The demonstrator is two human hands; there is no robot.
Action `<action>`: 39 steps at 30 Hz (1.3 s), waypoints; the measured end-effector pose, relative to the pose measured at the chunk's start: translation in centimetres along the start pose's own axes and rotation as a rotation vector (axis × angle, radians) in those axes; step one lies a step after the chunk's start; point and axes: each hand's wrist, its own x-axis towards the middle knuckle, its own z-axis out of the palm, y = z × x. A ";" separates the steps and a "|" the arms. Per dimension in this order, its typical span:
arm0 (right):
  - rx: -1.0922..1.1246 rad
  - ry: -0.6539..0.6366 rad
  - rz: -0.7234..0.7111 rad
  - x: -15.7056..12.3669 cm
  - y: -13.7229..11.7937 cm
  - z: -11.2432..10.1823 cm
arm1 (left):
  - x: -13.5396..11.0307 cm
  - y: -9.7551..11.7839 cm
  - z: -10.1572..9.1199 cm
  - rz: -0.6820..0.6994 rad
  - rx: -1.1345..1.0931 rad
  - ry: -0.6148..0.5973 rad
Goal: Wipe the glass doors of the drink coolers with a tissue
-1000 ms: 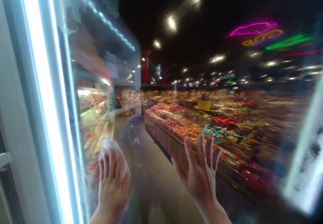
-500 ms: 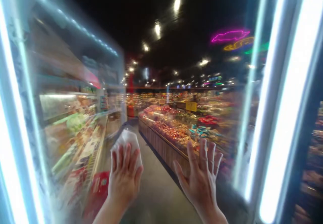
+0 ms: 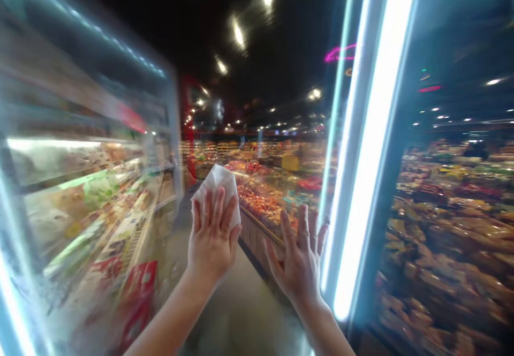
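Note:
My left hand (image 3: 212, 235) lies flat with its fingers spread, pressing a white cloth (image 3: 219, 183) against a glass door (image 3: 249, 110) in front of me. The cloth sticks out above my fingertips. My right hand (image 3: 299, 259) is open beside it, palm and spread fingers flat on the same glass, close to the lit door frame (image 3: 363, 147). The glass reflects a shop aisle.
A bright vertical light strip runs down the door frame on the right. Refrigerated shelves (image 3: 88, 201) with packaged goods show at the left. Long produce displays (image 3: 273, 195) and a grey floor aisle (image 3: 241, 313) appear in the glass. More stocked shelves (image 3: 450, 238) lie to the right.
My view has swung to the right, so the lit frame now stands just right of my right hand. My left hand has slid the cloth up and rightward on the glass. Both hands stay flat.

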 end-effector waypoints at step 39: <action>0.012 0.000 -0.091 1.7 -9.3 3.9 | -2.7 -16.5 -4.1 0.032 -0.063 -0.112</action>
